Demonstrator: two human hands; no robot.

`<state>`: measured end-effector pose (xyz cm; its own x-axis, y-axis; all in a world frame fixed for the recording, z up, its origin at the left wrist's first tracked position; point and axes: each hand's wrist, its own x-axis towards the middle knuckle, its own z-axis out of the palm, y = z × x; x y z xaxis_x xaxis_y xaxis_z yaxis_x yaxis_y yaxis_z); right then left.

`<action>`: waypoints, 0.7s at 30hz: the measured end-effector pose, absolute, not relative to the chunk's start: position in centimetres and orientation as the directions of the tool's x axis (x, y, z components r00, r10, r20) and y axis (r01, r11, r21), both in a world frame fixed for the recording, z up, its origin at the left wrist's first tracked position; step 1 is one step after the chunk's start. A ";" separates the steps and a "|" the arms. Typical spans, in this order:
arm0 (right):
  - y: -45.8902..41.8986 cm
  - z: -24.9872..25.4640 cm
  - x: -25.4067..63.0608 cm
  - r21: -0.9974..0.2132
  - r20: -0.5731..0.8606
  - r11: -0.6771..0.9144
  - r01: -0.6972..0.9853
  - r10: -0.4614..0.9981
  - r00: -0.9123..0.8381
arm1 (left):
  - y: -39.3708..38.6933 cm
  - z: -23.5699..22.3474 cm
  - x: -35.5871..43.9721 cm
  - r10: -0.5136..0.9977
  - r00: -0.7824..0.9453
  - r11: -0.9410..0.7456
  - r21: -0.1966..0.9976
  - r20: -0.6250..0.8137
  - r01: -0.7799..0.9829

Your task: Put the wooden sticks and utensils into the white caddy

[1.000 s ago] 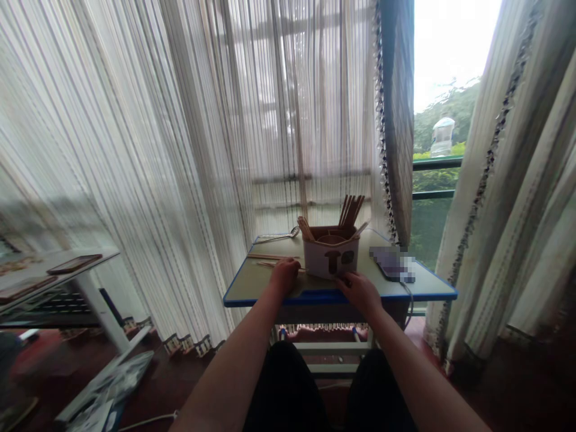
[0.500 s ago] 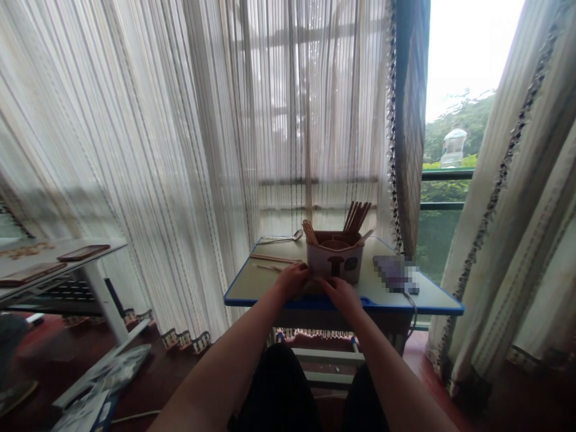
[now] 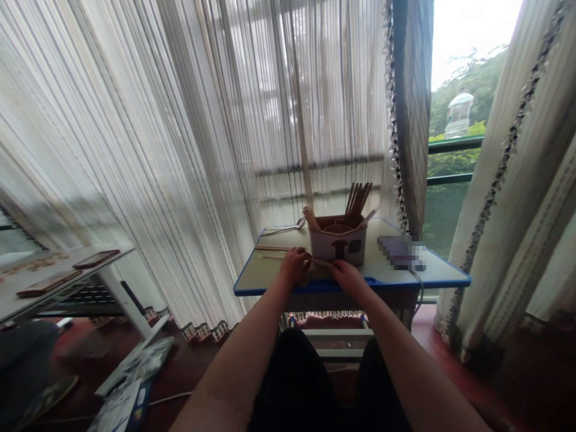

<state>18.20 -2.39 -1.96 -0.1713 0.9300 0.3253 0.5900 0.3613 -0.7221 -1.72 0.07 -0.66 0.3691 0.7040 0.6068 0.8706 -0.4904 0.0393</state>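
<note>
My left hand (image 3: 294, 267) and my right hand (image 3: 347, 277) are both closed at the front of the desk. Between them runs a pale, thin stick, seemingly a chopstick (image 3: 321, 263), pinched at either end. Just behind my hands stands a utensil holder (image 3: 326, 247), pale outside and brown inside, with a mushroom picture on its front. Dark chopsticks (image 3: 359, 199) rise from its back right, and lighter sticks (image 3: 311, 218) lean at its left. More chopsticks (image 3: 275, 248) lie on the desk beyond my left hand, and a metal skimmer (image 3: 288, 228) rests near the back edge.
The small desk (image 3: 252, 282) has a blue rim. At its right lies a blurred-out purple device (image 3: 398, 252) with a cable (image 3: 420, 288). Another table (image 3: 103, 270) with dark trays stands at the left. Curtains (image 3: 189, 150) hang close behind the desk.
My view has tipped and shifted slightly, so the desk sits higher in it. My hands remain in front of the holder, and the stick between them shows more clearly.
</note>
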 end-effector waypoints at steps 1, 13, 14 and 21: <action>-2.4 -1.9 18.2 -0.728 0.324 0.360 0.584 0.931 -0.170 | 0.1 -0.7 -1.7 0.709 0.362 -0.480 0.039 0.605 0.876; -1.6 -1.6 18.4 -0.751 0.268 0.355 0.557 0.934 -0.234 | 0.4 -1.1 -1.7 0.750 0.264 -0.460 0.191 0.606 0.867; -1.6 -1.6 18.3 -0.753 0.268 0.353 0.555 0.935 -0.231 | 0.3 -1.1 -1.7 0.756 0.256 -0.456 0.205 0.603 0.866; -1.8 -1.4 18.6 -0.787 0.254 0.351 0.506 0.934 -0.253 | -0.1 -0.8 -1.5 0.765 0.255 -0.443 0.196 0.592 0.875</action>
